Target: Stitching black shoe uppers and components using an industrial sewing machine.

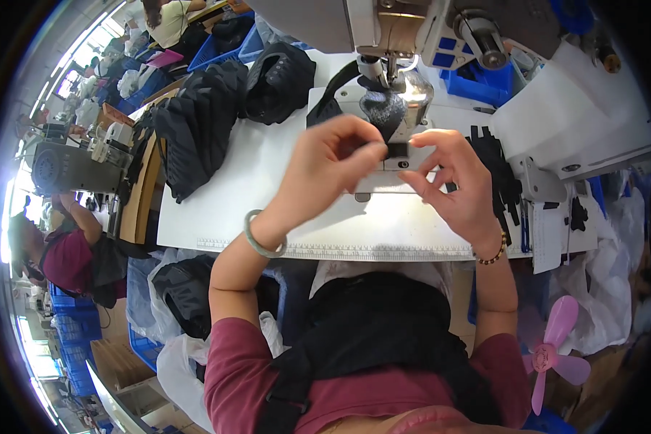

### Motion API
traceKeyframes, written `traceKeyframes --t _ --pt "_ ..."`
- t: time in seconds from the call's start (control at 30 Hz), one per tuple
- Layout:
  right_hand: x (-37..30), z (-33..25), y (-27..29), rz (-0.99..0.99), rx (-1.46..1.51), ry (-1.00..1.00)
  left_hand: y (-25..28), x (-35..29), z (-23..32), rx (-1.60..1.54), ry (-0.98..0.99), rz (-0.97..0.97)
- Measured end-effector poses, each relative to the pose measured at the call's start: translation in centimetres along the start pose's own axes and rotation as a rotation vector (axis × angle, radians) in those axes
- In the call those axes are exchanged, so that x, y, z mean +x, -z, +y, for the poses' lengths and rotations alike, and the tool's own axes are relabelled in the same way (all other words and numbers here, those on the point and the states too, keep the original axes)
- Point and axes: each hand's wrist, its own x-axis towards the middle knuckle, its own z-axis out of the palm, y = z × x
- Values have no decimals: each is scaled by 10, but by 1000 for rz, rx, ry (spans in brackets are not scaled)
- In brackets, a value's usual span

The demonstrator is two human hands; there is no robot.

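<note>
Both hands are raised over the sewing machine bed, just in front of the needle area. My left hand (325, 170) is closed, its thumb and index fingertips brought together and slightly blurred; whatever they pinch, if anything, is too small to make out. Facing it, my right hand (456, 184) has its fingers curved and apart, with nothing visible between them. Behind the fingertips, a dark fabric piece (385, 108) lies under the needle of the sewing machine (392, 61). A small black rectangle (398, 150) shows between the hands; I cannot tell whether it is cloth or machine part.
Black shoe uppers (202, 123) are stacked on the white table (253, 210) at left. Black strips (495, 173) lie to the right. A blue bin (484, 81) stands behind. A ruler strip (340, 251) edges the table. A pink fan (546, 358) is at lower right.
</note>
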Motion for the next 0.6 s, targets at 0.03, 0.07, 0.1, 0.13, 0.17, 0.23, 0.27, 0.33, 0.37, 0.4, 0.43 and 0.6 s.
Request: traceKeyframes --t 0.03,0.07,0.1,0.13,0.17,0.23,0.27,0.33,0.37,0.4,0.43,0.6 --pt "-1 0 -6 80 151 -209 7 4 6 -11 -97 81" --pt "0 -2 -11 162 298 -420 15 9 11 -25 -114 115" --pt "4 -3 -15 168 296 -420 22 17 15 -40 -127 147" --pt "10 -4 -21 208 584 -516 26 25 19 -4 -107 129" --pt "19 -5 -30 236 885 -604 29 31 18 3 -104 135" --pt "27 5 -46 418 1032 -594 29 44 16 -55 -51 69" --pt "29 10 -52 495 918 -476 29 47 15 -74 10 30" --pt "30 10 -53 593 793 -437 28 50 12 -37 55 5" --pt "28 14 -54 591 792 -439 26 51 10 2 105 -21" --pt "24 21 -57 571 694 -388 24 53 8 1 83 -1" --pt "20 27 -58 548 594 -337 22 53 7 -4 83 2" --pt "17 45 -57 413 513 -118 24 61 4 -17 87 -13"
